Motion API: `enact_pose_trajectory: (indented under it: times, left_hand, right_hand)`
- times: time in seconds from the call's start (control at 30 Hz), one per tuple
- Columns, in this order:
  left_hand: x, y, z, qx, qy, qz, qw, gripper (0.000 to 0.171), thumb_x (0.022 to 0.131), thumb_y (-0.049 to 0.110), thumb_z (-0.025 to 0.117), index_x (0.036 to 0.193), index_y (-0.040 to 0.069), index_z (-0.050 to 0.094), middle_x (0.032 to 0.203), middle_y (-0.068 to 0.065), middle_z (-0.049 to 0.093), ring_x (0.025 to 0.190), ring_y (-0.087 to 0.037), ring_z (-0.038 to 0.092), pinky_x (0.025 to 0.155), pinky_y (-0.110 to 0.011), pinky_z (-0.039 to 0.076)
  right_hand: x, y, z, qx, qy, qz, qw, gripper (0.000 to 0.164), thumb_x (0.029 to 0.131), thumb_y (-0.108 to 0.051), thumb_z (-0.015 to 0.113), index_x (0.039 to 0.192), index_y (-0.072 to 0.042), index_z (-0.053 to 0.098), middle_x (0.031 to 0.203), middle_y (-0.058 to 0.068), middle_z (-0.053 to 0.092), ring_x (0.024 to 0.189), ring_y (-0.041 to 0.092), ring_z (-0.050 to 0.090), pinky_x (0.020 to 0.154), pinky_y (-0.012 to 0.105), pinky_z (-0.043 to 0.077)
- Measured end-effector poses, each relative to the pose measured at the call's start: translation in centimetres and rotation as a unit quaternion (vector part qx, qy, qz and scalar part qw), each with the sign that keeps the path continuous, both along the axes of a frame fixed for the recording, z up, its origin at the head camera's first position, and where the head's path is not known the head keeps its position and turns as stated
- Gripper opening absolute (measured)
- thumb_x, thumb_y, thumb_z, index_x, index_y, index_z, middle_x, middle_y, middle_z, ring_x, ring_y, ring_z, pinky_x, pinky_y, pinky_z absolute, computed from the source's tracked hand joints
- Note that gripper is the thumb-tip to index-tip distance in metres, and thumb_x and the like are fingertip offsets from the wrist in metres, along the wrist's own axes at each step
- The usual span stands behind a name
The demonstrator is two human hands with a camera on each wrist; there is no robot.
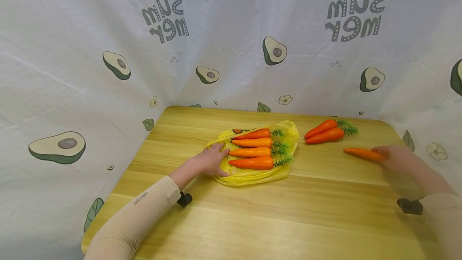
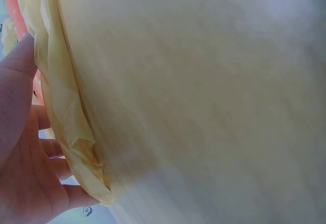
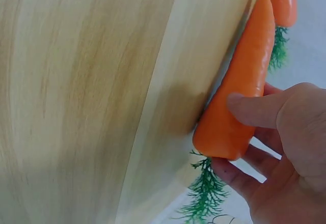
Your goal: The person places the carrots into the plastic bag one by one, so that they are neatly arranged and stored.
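Note:
A yellow plastic bag (image 1: 249,179) lies flat on the wooden table, with several orange and red-orange toy carrots (image 1: 252,153) side by side on it, their green tops pointing right. My left hand (image 1: 213,159) rests at the bag's left end, fingers spread. In the left wrist view, its thumb and fingers touch the crumpled bag edge (image 2: 66,102). At the right, my right hand (image 1: 395,157) pinches an orange carrot (image 3: 237,91) near its thick end, thumb on top. The carrot's tip points left, and its green top (image 3: 206,193) hangs below the fingers in the right wrist view.
Two red-orange carrots (image 1: 325,131) lie together on the table right of the bag. The wooden tabletop (image 1: 288,216) stretches toward me in front of the bag. A white curtain (image 1: 231,51) printed with avocados hangs behind and around the table.

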State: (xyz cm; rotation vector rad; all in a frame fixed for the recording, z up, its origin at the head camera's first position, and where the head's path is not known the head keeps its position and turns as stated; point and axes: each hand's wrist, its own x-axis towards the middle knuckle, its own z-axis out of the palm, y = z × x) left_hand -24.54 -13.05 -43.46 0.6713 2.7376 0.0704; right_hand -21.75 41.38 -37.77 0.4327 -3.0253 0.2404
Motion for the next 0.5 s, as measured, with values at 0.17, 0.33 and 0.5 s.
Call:
enact_pose_trajectory:
  times: [0.17, 0.33, 0.5]
  left_hand:
    - [0.0, 0.0, -0.1, 0.000, 0.000, -0.002, 1.0000, 0.098, 0.087, 0.064, 0.067, 0.161, 0.017, 0.026, 0.168, -0.016, 0.013, 0.155, -0.036, 0.015, 0.120, -0.060, 0.024]
    - [0.0, 0.0, 0.0, 0.002, 0.001, -0.003, 1.0000, 0.098, 0.087, 0.065, 0.067, 0.161, 0.016, 0.027, 0.168, -0.016, 0.014, 0.155, -0.037, 0.015, 0.119, -0.060, 0.025]
    - [0.0, 0.0, 0.0, 0.002, 0.002, -0.004, 1.0000, 0.097, 0.087, 0.064, 0.068, 0.161, 0.016, 0.027, 0.168, -0.016, 0.015, 0.155, -0.036, 0.016, 0.120, -0.060, 0.025]
  right_hand:
    - [-4.1, 5.7, -3.9, -0.005, -0.082, 0.016, 0.997, 0.036, 0.097, -0.017, 0.062, 0.124, 0.007, 0.065, 0.093, 0.019, 0.069, 0.073, 0.026, 0.055, 0.067, 0.043, 0.051]
    - [-4.2, 4.5, -3.7, -0.005, -0.077, 0.013, 0.997, 0.031, 0.100, -0.018, 0.060, 0.123, 0.000, 0.067, 0.085, 0.008, 0.064, 0.070, 0.021, 0.052, 0.061, 0.033, 0.041]
    - [-4.3, 3.0, -2.0, 0.012, -0.064, 0.022, 0.998, 0.038, 0.093, -0.012, 0.067, 0.126, 0.007, 0.063, 0.099, 0.027, 0.069, 0.076, 0.032, 0.061, 0.068, 0.050, 0.052]
